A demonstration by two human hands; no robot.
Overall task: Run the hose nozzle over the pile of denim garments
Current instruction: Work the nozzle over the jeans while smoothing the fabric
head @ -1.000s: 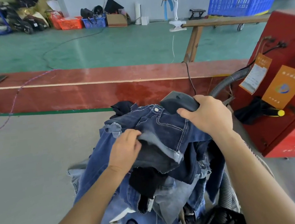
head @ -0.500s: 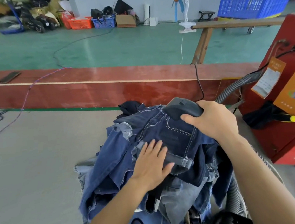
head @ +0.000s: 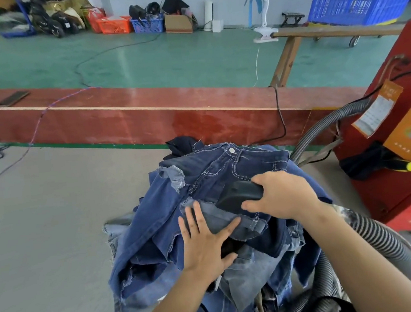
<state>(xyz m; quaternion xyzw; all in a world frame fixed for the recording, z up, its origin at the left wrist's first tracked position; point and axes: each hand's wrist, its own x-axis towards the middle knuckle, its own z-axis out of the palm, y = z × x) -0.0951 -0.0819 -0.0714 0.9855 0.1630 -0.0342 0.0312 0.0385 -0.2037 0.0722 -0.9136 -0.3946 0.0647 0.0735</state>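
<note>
A pile of denim garments (head: 170,223) in dark and light blue lies heaped on the grey table (head: 44,232) in front of me. My right hand (head: 282,196) grips a dark grey hose nozzle (head: 237,195), which lies on the jeans at the top of the pile. A ribbed grey hose (head: 378,242) runs from under my right forearm down to the lower right. My left hand (head: 204,240) presses flat, fingers spread, on a lighter denim leg just below the nozzle.
A red machine (head: 406,188) with orange labels stands close on the right, and a second grey hose (head: 326,125) leads to it. A long red board (head: 146,118) borders the table's far side, with a black cable (head: 281,114) over it. Beyond is green floor with crates.
My right hand has drawn the nozzle from the waistband end of the jeans down toward me over the pile. My left hand went from gripping denim to lying flat on it.
</note>
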